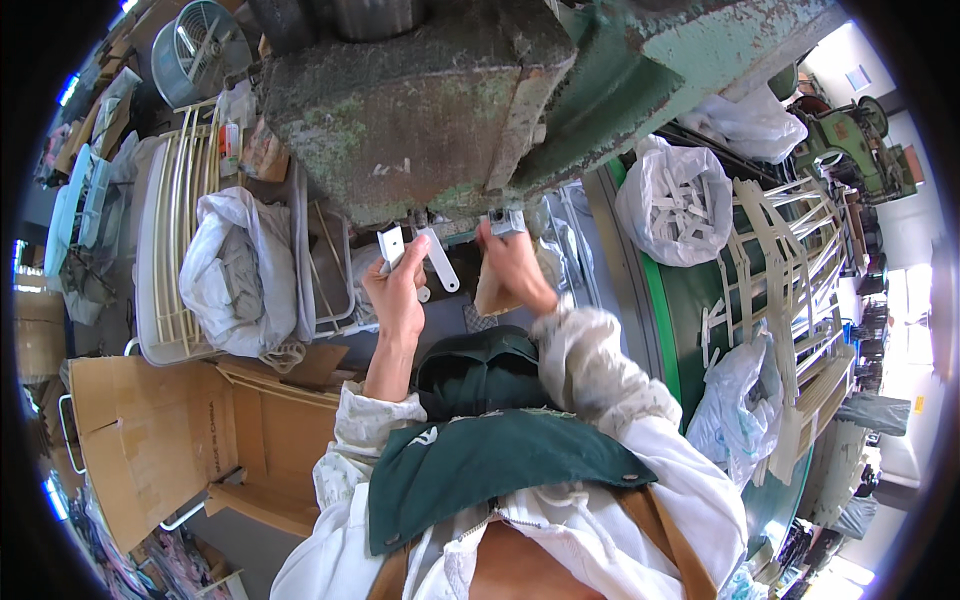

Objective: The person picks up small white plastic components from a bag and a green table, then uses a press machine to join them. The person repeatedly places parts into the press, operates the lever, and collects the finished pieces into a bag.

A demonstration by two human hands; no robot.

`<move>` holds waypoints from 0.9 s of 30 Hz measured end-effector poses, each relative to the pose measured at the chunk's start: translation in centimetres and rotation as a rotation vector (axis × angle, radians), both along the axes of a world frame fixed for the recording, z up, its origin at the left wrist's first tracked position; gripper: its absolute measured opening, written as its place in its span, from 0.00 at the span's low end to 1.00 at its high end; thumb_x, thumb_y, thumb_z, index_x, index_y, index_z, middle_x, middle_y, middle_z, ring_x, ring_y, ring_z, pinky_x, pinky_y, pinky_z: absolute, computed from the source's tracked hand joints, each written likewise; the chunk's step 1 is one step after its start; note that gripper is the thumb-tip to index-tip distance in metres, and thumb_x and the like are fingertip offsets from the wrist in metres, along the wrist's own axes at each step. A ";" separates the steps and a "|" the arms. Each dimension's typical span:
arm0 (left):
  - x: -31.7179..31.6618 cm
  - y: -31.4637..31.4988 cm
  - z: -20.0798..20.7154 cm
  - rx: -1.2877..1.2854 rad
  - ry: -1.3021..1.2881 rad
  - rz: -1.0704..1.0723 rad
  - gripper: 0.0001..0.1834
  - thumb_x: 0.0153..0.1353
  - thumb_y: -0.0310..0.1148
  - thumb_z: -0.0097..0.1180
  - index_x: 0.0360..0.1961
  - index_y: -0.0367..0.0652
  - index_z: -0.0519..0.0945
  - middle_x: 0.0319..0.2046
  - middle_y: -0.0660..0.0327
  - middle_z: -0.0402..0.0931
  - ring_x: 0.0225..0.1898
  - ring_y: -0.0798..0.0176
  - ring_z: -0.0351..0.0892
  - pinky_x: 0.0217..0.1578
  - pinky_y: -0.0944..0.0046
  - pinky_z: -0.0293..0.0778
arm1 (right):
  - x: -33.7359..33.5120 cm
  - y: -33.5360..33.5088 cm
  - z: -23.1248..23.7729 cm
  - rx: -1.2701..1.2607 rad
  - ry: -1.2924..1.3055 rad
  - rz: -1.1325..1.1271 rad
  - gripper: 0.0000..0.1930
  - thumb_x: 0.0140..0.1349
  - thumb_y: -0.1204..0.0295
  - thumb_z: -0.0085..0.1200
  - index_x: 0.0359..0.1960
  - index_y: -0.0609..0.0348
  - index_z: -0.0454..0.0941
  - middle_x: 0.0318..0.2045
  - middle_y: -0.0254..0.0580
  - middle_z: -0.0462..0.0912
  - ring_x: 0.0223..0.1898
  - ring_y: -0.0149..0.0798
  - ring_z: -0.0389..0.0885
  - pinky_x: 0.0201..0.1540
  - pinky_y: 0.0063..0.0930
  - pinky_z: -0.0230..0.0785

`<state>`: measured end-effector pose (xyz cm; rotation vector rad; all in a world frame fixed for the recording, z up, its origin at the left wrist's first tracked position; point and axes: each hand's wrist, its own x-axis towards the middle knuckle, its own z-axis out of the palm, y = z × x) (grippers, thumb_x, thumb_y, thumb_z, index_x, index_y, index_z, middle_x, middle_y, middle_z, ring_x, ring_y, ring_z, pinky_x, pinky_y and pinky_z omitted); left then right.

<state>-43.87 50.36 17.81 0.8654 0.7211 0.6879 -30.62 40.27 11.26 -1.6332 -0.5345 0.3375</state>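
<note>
Green apron (500, 465) nearest, white bracket (391, 243) pinched in left hand (398, 297), right hand's (513, 268) grip unclear.

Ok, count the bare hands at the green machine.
2: the left hand, holding a white angled piece, and the right hand, farther right by a silvery block. Any behind the machine would be hidden.

A factory workshop: a heavy, paint-chipped machine (400, 130) looms on the far side, a green machine (858, 150) stands far right, a sack (668, 252) of small parts (688, 208) and stacked frames (792, 268) sit right, a round fan (190, 60) far left.
</note>
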 end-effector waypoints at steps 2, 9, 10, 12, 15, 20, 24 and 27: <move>-0.6 0.6 -0.3 0.028 -0.020 0.006 0.04 0.54 0.26 0.64 0.27 0.36 0.83 0.15 0.74 0.66 0.15 0.81 0.54 0.17 0.74 0.47 | 3.1 1.3 0.4 -0.258 -0.173 0.161 0.15 0.50 0.74 0.57 0.40 0.62 0.71 0.30 0.50 0.78 0.33 0.53 0.78 0.37 0.37 0.70; -0.1 -0.2 -1.0 -0.095 -0.013 -0.015 0.10 0.55 0.26 0.63 0.20 0.42 0.75 0.12 0.75 0.60 0.13 0.81 0.51 0.16 0.73 0.44 | 9.0 6.9 -10.6 -0.780 -0.932 0.299 0.19 0.47 0.66 0.61 0.40 0.60 0.73 0.33 0.48 0.80 0.36 0.52 0.76 0.39 0.37 0.68; -0.4 0.1 -1.0 -0.104 -0.029 -0.028 0.07 0.55 0.27 0.63 0.24 0.38 0.79 0.13 0.75 0.62 0.13 0.81 0.52 0.16 0.73 0.45 | 8.6 7.8 -10.4 -0.814 -0.941 0.312 0.18 0.47 0.66 0.61 0.40 0.60 0.74 0.32 0.47 0.80 0.36 0.51 0.76 0.38 0.37 0.68; -1.3 0.2 -0.8 -0.133 -0.011 -0.034 0.07 0.56 0.28 0.63 0.24 0.37 0.79 0.13 0.76 0.59 0.13 0.81 0.51 0.16 0.73 0.44 | 8.1 8.2 -10.0 -0.830 -0.920 0.347 0.17 0.49 0.66 0.60 0.39 0.60 0.74 0.31 0.46 0.79 0.34 0.49 0.75 0.36 0.36 0.67; -2.7 0.9 0.1 -0.139 0.011 -0.122 0.07 0.60 0.30 0.56 0.29 0.37 0.76 0.14 0.74 0.58 0.14 0.79 0.52 0.18 0.73 0.46 | 8.1 8.3 -9.5 -0.812 -0.880 0.387 0.15 0.51 0.67 0.59 0.38 0.59 0.74 0.30 0.44 0.79 0.32 0.46 0.75 0.34 0.34 0.66; -3.6 1.7 -1.5 -0.250 -0.222 -0.262 0.11 0.62 0.30 0.44 0.43 0.37 0.69 0.20 0.65 0.65 0.18 0.75 0.57 0.22 0.71 0.55 | 9.6 6.1 -7.9 -0.629 -0.635 0.338 0.11 0.54 0.67 0.57 0.36 0.59 0.75 0.28 0.41 0.78 0.28 0.40 0.74 0.29 0.32 0.64; -3.5 1.1 -1.4 -0.180 -0.154 -0.278 0.09 0.64 0.30 0.46 0.42 0.37 0.69 0.24 0.63 0.66 0.23 0.73 0.61 0.26 0.71 0.59 | 7.0 4.0 -3.1 -0.184 0.192 0.271 0.09 0.56 0.68 0.56 0.34 0.59 0.75 0.26 0.38 0.78 0.25 0.36 0.73 0.26 0.30 0.62; -2.7 0.0 -0.6 -0.198 -0.185 -0.203 0.07 0.64 0.30 0.51 0.38 0.37 0.70 0.22 0.65 0.66 0.22 0.73 0.62 0.24 0.72 0.58 | 3.0 2.8 1.4 0.111 0.621 0.214 0.08 0.58 0.68 0.55 0.33 0.59 0.75 0.24 0.36 0.78 0.22 0.33 0.72 0.23 0.28 0.61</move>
